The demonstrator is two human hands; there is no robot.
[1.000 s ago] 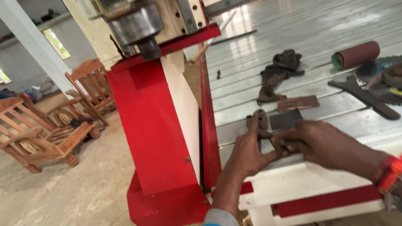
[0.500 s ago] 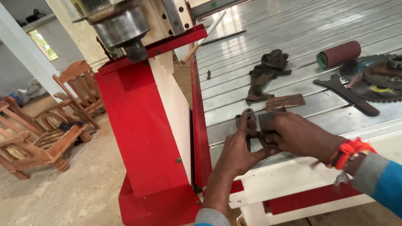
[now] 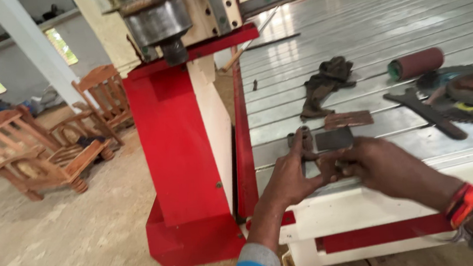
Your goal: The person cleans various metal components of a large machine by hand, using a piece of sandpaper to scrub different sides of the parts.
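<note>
Left hand (image 3: 290, 180) and right hand (image 3: 382, 166) together, fingertips meeting, forefinger outstretched.
</note>
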